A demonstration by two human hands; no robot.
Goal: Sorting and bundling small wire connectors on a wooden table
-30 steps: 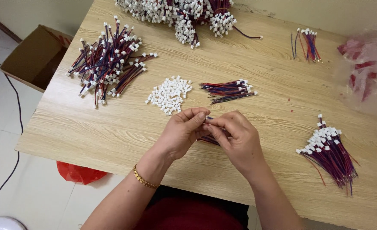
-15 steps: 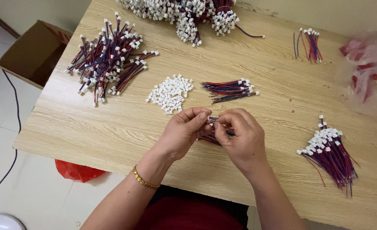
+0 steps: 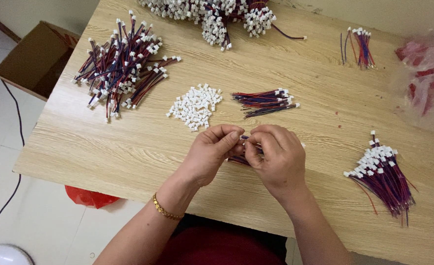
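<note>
The small wire bundle [image 3: 240,158] sits pinched between both hands just above the bench [image 3: 128,152], near its front edge. Left hand [image 3: 212,154] grips w/ thumb + forefinger curled onto the wire ends; right hand [image 3: 278,157] is closed over the rest, wrist bent down. Risk imo: such a tiny grip could slip, and the wires would fall onto the bench. Loose white connectors [image 3: 195,105] lie at 11 o'clock, a short wire set [image 3: 266,100] at 12, and a finished bunch [image 3: 381,179] at 3.
</note>
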